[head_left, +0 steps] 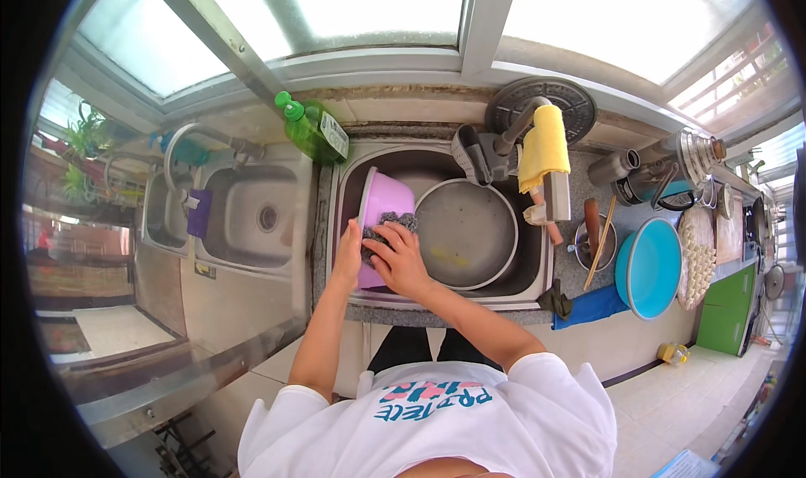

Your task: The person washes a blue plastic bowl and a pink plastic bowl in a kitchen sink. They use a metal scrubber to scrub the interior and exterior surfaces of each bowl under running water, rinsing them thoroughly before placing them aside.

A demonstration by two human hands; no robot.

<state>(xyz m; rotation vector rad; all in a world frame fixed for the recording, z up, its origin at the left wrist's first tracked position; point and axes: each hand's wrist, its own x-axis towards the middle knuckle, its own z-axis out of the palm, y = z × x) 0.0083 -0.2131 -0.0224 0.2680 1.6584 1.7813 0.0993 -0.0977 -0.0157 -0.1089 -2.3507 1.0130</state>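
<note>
the right hand [401, 257] is closed around a grey metal scourer [388, 226], pressing it against the pink plastic bowl [382, 205]. the left hand [348, 254] curls over the near rim of that bowl, gripping it and holding it tilted on its side, with its open mouth turned toward the right. the bowl stands in the left part of the sink [537, 278], touching the large round steel pan [467, 233] that lies flat beside it and fills most of the basin. a few yellowish smears show on the pan's bottom.

behind the pan a dark faucet [504, 142] rises from the back edge, with a yellow cloth [544, 146] draped over it. a green bottle of dish liquid [314, 128] stands at the sink's back left corner, leaning a little. further left is a second steel sink [252, 217] with its own tap, and a purple cloth [200, 212] hangs at its left side.

on the surface to the right sit a small steel cup [594, 247] with chopsticks in it, a turquoise basin [648, 268], a blue cloth [593, 306] over the front edge, and a round tray of dumplings [697, 255] beyond the basin.
</note>
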